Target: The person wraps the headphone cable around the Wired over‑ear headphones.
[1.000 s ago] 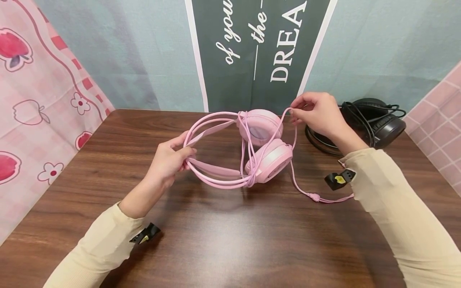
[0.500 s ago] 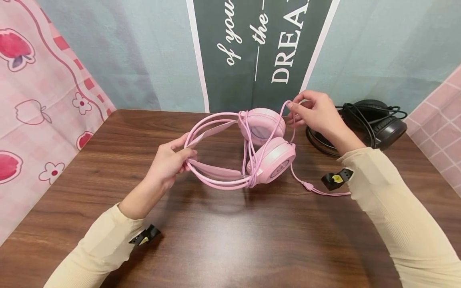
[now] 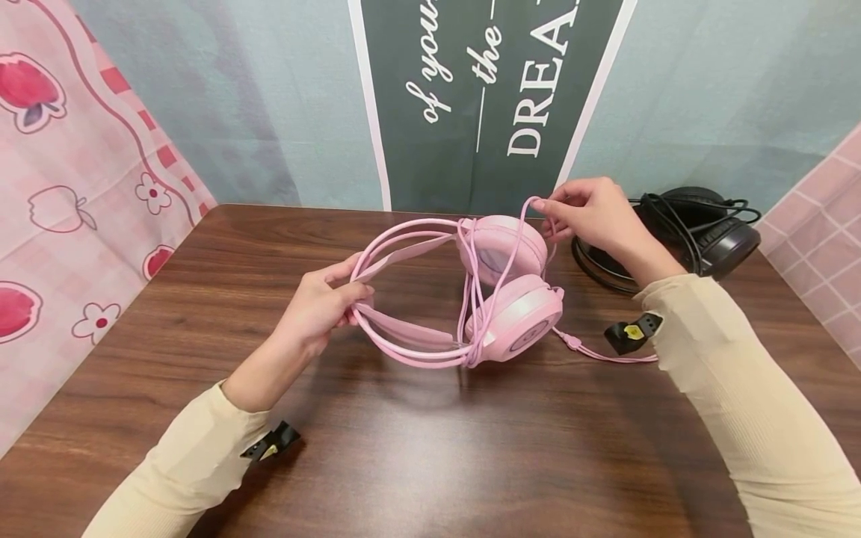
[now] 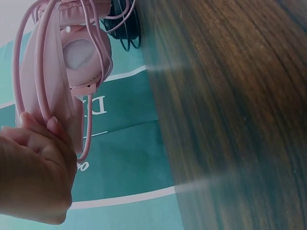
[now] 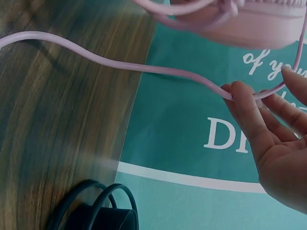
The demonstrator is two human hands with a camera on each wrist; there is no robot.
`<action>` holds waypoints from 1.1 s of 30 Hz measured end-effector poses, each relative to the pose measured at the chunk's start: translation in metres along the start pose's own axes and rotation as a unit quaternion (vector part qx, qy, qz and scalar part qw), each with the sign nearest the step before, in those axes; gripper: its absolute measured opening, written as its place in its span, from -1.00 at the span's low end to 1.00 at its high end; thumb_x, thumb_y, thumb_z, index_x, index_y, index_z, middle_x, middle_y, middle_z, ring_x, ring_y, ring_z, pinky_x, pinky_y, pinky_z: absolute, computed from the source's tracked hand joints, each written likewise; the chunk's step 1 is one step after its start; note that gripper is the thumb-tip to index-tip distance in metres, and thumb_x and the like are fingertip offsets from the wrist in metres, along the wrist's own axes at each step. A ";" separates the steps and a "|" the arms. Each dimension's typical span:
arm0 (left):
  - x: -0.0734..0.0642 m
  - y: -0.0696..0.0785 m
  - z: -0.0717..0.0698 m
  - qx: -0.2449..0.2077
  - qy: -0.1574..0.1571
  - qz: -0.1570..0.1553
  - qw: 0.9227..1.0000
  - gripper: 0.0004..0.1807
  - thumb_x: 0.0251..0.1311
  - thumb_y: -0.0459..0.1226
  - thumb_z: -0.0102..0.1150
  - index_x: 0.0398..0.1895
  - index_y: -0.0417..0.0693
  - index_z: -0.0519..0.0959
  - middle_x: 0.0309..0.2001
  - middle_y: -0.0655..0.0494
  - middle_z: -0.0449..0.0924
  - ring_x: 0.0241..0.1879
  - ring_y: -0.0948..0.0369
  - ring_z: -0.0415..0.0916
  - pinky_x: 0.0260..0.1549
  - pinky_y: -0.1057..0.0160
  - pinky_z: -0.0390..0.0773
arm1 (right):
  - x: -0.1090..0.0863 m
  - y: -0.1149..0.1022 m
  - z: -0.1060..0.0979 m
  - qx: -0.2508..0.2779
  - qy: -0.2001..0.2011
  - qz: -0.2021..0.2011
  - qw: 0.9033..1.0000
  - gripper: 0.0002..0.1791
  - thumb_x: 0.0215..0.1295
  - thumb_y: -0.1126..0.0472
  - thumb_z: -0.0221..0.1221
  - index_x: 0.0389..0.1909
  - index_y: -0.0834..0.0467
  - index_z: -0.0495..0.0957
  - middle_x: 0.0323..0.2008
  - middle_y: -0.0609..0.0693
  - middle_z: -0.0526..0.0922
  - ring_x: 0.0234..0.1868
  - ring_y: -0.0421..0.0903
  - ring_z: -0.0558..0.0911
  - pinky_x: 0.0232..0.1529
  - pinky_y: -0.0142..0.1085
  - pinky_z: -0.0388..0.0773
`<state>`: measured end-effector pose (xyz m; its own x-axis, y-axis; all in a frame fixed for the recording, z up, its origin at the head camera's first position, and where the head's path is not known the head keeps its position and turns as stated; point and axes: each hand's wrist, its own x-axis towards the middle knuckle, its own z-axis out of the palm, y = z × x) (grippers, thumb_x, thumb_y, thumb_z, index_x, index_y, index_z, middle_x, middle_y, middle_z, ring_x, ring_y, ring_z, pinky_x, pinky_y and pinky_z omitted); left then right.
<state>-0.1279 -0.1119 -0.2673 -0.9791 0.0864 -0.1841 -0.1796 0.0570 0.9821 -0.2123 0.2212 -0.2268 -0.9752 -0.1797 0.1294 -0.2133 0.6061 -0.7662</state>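
Observation:
Pink over-ear headphones (image 3: 518, 321) are held above the table, ear cups toward the right. My left hand (image 3: 324, 305) grips the top of their headband (image 3: 403, 353), thumb on the near side. Several turns of pink cable (image 3: 474, 299) wrap around the band ends and cups. Beyond the cups, my right hand (image 3: 592, 217) pinches a loop of that cable between thumb and fingers. In the right wrist view the cable (image 5: 168, 71) runs across the fingers (image 5: 244, 100). A small pink splitter (image 3: 572, 342) sits on the cord trailing right, whose end is hidden behind the right sleeve.
Black headphones (image 3: 723, 243) with a coiled black cable lie at the back right of the wooden table (image 3: 417, 448). A blue curtain with a dark lettered panel (image 3: 471, 104) hangs behind. Pink patterned cloth (image 3: 81, 224) stands at the left, a pink tiled surface (image 3: 821, 246) at the right.
The pink headphones have moved slightly right and toward me, with the left hand on the headband. The right hand rose a little with the cable loop, then came down again.

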 end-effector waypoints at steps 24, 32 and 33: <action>-0.013 0.003 0.010 0.022 -0.052 -0.002 0.998 -0.40 0.02 -0.49 0.07 0.24 -0.17 0.33 -0.72 0.15 0.40 -0.82 0.39 0.26 -0.85 0.53 0.22 | 0.006 0.016 -0.009 0.149 0.027 0.012 0.988 -0.90 0.16 0.22 0.22 -0.51 0.12 0.62 -0.64 0.00 0.62 -0.61 -0.14 0.64 -0.54 -0.33 0.63; -0.014 0.005 0.011 0.001 -0.056 -0.006 0.998 -0.39 0.04 -0.49 0.07 0.25 -0.15 0.32 -0.71 0.15 0.42 -0.81 0.39 0.27 -0.84 0.53 0.21 | 0.007 0.019 -0.009 0.162 0.015 0.014 0.987 -0.86 0.17 0.29 0.19 -0.55 0.10 0.62 -0.64 0.00 0.62 -0.63 -0.14 0.63 -0.54 -0.32 0.63; -0.014 0.005 0.011 0.001 -0.056 -0.007 0.998 -0.40 0.04 -0.49 0.07 0.25 -0.16 0.32 -0.71 0.15 0.42 -0.81 0.39 0.27 -0.84 0.53 0.21 | 0.008 0.018 -0.009 0.164 0.013 0.014 0.986 -0.85 0.18 0.30 0.18 -0.55 0.10 0.62 -0.64 0.01 0.62 -0.63 -0.13 0.63 -0.54 -0.32 0.63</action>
<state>-0.1144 -0.1020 -0.2601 -0.9596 0.1965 -0.2012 -0.1930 0.0603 0.9793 -0.2241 0.2377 -0.2346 -0.9826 -0.1432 0.1180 -0.1594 0.3262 -0.9318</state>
